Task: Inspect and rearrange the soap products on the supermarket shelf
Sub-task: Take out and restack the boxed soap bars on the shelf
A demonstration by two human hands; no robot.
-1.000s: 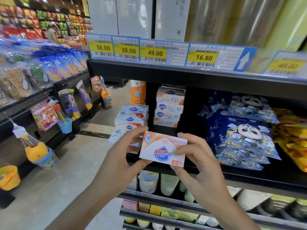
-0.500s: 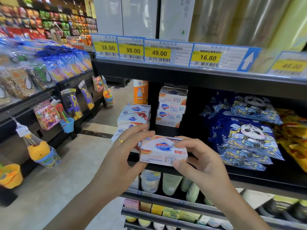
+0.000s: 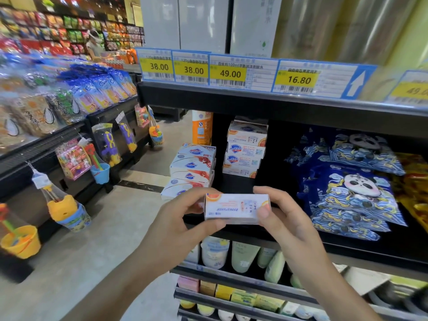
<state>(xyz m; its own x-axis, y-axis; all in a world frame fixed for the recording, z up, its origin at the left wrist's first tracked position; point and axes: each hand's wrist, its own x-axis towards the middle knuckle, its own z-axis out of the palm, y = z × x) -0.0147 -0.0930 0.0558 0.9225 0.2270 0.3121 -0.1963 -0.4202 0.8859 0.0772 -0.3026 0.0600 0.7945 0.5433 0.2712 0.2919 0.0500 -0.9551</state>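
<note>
A white soap box (image 3: 236, 208) with orange fruit print is held in front of the black shelf (image 3: 289, 105), its long narrow side turned toward me. My left hand (image 3: 183, 218) grips its left end and my right hand (image 3: 284, 218) grips its right end, thumb on the front face. Behind them, a stack of white soap boxes (image 3: 192, 170) sits at the shelf's left end. A second stack of soap boxes (image 3: 245, 149) stands deeper on the shelf.
Blue panda-print packs (image 3: 347, 188) and yellow packs (image 3: 414, 181) lie to the right on the same shelf. An orange bottle (image 3: 202, 128) stands behind the stacks. Tubes (image 3: 243, 256) and small soap bars (image 3: 234, 293) fill the lower shelves. Hanging toys (image 3: 69, 212) line the aisle at left.
Both hands have rotated the soap box: its broad logo face tipped away and a narrow printed side now faces me. The hands stayed at about the same height.
</note>
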